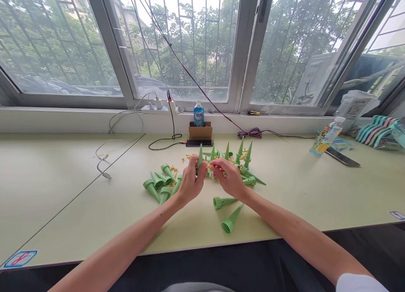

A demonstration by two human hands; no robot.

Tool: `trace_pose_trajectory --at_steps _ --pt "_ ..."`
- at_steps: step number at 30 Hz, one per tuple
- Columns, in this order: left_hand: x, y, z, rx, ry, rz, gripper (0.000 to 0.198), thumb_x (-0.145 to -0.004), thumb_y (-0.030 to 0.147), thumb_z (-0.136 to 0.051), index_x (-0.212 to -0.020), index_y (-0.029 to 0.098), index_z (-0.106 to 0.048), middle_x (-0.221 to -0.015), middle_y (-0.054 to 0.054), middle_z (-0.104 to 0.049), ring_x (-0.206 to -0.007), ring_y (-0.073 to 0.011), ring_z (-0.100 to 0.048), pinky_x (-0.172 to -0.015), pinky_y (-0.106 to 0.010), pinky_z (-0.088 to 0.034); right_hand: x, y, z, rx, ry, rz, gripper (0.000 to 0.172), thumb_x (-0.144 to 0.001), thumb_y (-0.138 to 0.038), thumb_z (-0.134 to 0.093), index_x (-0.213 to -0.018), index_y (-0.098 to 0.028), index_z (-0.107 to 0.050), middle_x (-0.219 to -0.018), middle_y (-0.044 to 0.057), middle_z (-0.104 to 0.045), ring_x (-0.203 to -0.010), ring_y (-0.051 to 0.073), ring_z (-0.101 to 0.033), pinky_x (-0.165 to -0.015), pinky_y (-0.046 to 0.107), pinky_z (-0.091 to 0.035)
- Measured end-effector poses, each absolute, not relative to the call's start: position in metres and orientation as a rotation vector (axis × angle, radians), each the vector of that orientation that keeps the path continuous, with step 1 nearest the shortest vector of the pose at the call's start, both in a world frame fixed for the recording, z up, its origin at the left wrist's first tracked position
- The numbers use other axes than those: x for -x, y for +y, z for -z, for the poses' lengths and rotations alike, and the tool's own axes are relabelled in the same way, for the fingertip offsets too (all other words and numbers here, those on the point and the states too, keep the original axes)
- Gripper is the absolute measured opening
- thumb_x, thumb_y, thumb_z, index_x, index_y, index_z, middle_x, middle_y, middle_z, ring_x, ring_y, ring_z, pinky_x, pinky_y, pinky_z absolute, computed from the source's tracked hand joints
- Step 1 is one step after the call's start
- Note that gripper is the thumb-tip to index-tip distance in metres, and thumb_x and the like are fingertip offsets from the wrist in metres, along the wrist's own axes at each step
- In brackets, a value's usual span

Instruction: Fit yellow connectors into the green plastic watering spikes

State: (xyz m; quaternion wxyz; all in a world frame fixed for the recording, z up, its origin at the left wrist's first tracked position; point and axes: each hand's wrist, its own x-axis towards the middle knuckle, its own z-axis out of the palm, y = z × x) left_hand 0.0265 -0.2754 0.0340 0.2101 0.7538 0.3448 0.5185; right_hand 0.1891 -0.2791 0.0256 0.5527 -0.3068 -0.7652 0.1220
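My left hand [192, 177] is closed round a green plastic spike [200, 155], a hollow cone held with its tip up. My right hand [229, 176] pinches a small yellow plastic piece [209, 165] against the spike's side; my fingers partly hide it. Beyond my hands stand several more green spikes [239, 151] among small yellow pieces. Left of my hands lies a group of loose spikes [165, 194]. Two others, one a spike with its threaded open end toward me [231, 220], rest below my right wrist.
A blue-labelled bottle [198, 114] stands behind a small cardboard box [200, 132] and a phone [199, 143]. Cables [253, 132] run along the back. At right are a tilted drink bottle [327, 136], another phone [343, 157] and several hangers [376, 131].
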Motion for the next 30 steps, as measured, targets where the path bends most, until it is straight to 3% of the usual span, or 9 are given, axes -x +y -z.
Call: trace_pose_trajectory --at_steps 6,18,25,30 --pt "-0.027 -0.2761 -0.0351 -2.111 0.956 -1.438 0.015 -0.099 0.035 -0.038 -0.095 0.022 -0.039 -0.062 0.006 -0.051 -0.051 -0.009 -0.047 -0.053 -0.022 -0.037 -0.1893 -0.2791 -0.0257 0.733 -1.806 -0.324 0.014 -0.098 -0.028 -0.047 -0.1 -0.021 -0.059 -0.088 0.004 -0.061 -0.066 0.011 -0.057 -0.062 0.024 -0.05" --pt "-0.026 -0.2759 -0.0329 -2.158 0.939 -1.429 0.014 -0.099 0.034 -0.037 -0.096 0.021 -0.04 -0.061 0.006 -0.05 -0.05 -0.0094 -0.047 -0.054 -0.022 -0.039 -0.1894 -0.2805 -0.0285 0.79 -1.86 -0.293 0.027 -0.1 -0.034 -0.043 -0.082 -0.019 -0.056 -0.068 0.0 -0.058 -0.06 0.011 -0.053 -0.058 0.023 -0.044" --pt "-0.0256 -0.2765 -0.0342 -2.187 0.937 -1.433 0.016 -0.099 0.035 -0.038 -0.094 0.021 -0.042 -0.06 0.006 -0.049 -0.048 -0.0093 -0.045 -0.052 -0.022 -0.036 -0.1882 -0.2805 -0.0261 0.751 -1.879 -0.31 0.023 -0.097 -0.038 -0.047 -0.089 -0.02 -0.057 -0.072 0.001 -0.058 -0.061 0.011 -0.053 -0.056 0.022 -0.046" --pt "-0.0257 -0.2771 -0.0339 -2.221 0.934 -1.43 0.013 -0.099 0.032 -0.037 -0.094 0.021 -0.041 -0.063 0.004 -0.05 -0.05 -0.0097 -0.045 -0.053 -0.023 -0.037 -0.1892 -0.2799 -0.0268 0.774 -1.908 -0.29 0.029 -0.099 -0.037 -0.045 -0.078 -0.019 -0.053 -0.063 -0.002 -0.053 -0.055 0.01 -0.047 -0.052 0.021 -0.039"
